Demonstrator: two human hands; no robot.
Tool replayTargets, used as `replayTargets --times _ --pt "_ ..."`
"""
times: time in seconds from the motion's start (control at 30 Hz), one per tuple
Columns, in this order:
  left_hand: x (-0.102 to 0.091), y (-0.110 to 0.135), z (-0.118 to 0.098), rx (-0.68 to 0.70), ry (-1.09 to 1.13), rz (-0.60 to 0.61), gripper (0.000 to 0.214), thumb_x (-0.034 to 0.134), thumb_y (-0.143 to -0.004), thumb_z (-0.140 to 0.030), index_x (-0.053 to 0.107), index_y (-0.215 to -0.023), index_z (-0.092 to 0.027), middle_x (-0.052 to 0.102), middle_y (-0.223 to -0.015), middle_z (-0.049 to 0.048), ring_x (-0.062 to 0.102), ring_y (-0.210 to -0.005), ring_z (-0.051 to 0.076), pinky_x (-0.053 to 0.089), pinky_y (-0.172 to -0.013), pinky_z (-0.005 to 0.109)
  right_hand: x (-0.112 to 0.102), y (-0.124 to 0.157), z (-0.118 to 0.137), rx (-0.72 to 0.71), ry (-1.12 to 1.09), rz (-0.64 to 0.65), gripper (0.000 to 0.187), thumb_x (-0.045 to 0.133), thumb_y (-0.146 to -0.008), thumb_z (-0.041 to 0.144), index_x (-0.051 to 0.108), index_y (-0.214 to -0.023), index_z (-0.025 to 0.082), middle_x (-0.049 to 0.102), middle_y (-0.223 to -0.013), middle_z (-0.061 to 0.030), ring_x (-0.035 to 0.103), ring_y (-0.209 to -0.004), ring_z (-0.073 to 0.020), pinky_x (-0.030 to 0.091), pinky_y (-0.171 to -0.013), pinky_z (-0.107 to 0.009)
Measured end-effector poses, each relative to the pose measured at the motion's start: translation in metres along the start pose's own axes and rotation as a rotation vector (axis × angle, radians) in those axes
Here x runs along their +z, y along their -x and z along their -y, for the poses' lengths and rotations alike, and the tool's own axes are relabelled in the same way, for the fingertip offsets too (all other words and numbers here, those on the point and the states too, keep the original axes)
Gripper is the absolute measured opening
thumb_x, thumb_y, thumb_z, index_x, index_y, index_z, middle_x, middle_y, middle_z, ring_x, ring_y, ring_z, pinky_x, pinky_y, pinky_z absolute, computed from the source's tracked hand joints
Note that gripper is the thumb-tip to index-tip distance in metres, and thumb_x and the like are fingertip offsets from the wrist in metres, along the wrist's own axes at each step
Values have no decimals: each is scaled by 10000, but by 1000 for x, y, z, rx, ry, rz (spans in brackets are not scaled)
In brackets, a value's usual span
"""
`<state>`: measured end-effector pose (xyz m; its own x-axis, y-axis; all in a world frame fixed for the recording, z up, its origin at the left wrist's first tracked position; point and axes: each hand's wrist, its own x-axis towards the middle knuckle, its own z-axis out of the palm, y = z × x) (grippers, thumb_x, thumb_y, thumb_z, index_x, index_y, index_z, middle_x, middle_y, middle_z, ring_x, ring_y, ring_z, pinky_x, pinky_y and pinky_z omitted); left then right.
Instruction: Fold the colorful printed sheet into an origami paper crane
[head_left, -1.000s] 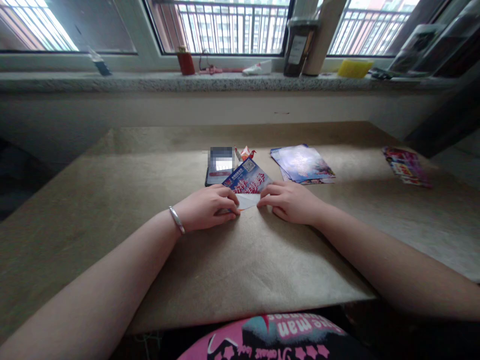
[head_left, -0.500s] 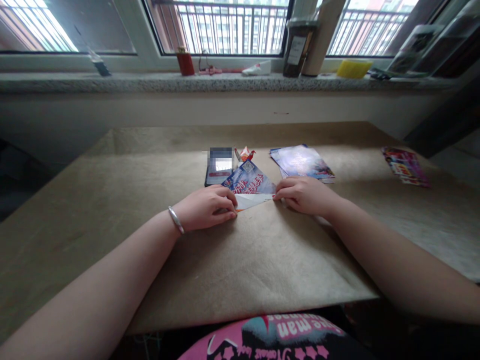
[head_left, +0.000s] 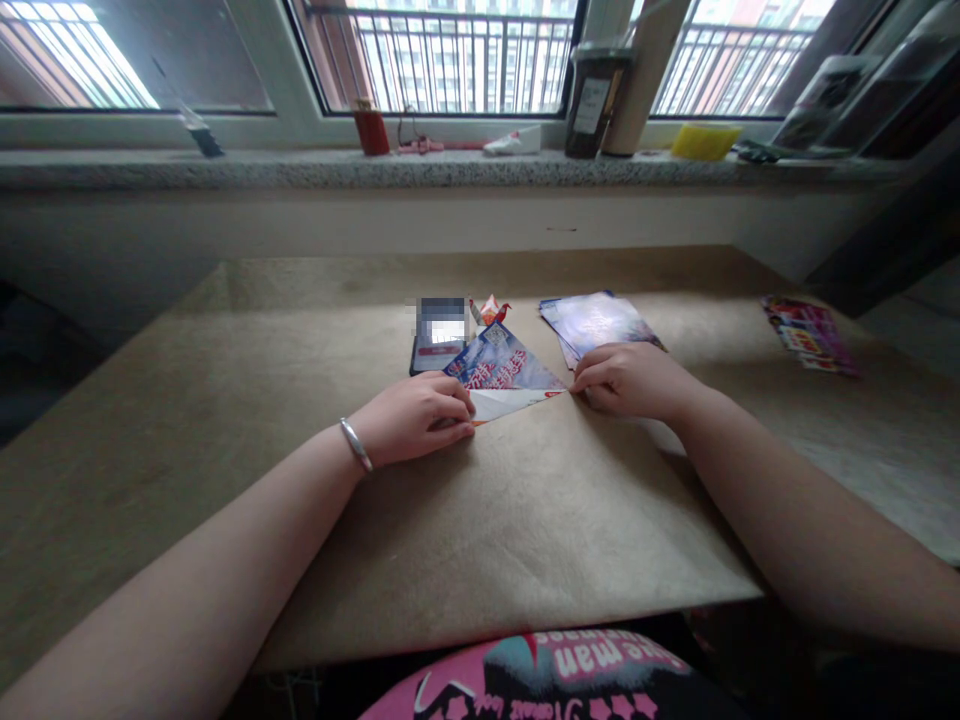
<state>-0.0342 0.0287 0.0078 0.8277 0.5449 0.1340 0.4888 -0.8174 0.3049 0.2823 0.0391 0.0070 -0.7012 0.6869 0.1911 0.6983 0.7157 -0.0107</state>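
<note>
A folded sheet of printed paper [head_left: 504, 362] lies flat on the table, its blue printed corner pointing away from me and a white folded strip along its near edge. My left hand [head_left: 427, 415], with a silver bangle at the wrist, presses on the paper's left end, its fingers curled together. At the right tip of the paper, my right hand [head_left: 619, 380] pinches the corner between thumb and fingers. Just beyond the sheet are a phone [head_left: 435, 352] with a lit screen and a small red-and-white folded paper figure [head_left: 490, 310].
A stack of printed sheets [head_left: 600, 325] lies behind my right hand. Farther right are colourful pink printed papers [head_left: 810, 335]. The brown table [head_left: 480, 530] ends near my lap. On the windowsill [head_left: 285, 172] stand a red bottle [head_left: 370, 130], a dark lidded container [head_left: 594, 105] and a yellow block [head_left: 705, 142].
My right hand has slid right and slightly away along the paper's edge to its tip, showing more of the white strip. My left hand has stayed in place.
</note>
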Motion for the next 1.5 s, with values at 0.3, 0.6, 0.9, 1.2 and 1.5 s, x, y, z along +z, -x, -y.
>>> replayTargets --times 0.3,0.6,0.9,1.2,1.5 --pt "3 -1 0 -9 -24 -28 182 511 -859 -304 654 -886 -195 619 -946 53 555 -905 168 466 -824 307 9 0 -3 91 -36 -58 266 446 -766 146 696 -730 231 703 -865 -9 646 -795 -171 461 -698 -273" --pt "11 -5 -16 6 -191 -66 186 444 -878 -212 610 -944 -160 609 -1052 91 547 -971 194 480 -859 344 10 -9 19 228 -278 -230 264 484 -797 179 594 -1037 199 655 -1019 -61 630 -802 -162 499 -730 -305" --pt "16 -7 -15 83 -136 -68 274 441 -885 -186 596 -1111 -183 611 -1135 83 572 -1024 193 494 -881 357 15 -16 29 102 -388 -304 403 484 -806 134 545 -1173 290 450 -1331 -69 457 -1216 -216 407 -1010 -453" --pt "16 -10 -14 177 25 -60 287 396 -905 -131 630 -1065 -175 634 -1122 76 563 -1088 172 479 -941 345 18 -17 28 133 -318 -343 405 490 -799 147 548 -1183 264 399 -1383 -80 382 -1280 -244 340 -1060 -495" --pt "18 -12 -14 227 61 -67 299 412 -880 -93 631 -1064 -177 640 -1119 66 545 -1109 171 461 -967 353 20 -19 27 140 -259 -315 417 512 -781 160 556 -1184 256 492 -1282 -94 438 -1209 -253 370 -1030 -484"
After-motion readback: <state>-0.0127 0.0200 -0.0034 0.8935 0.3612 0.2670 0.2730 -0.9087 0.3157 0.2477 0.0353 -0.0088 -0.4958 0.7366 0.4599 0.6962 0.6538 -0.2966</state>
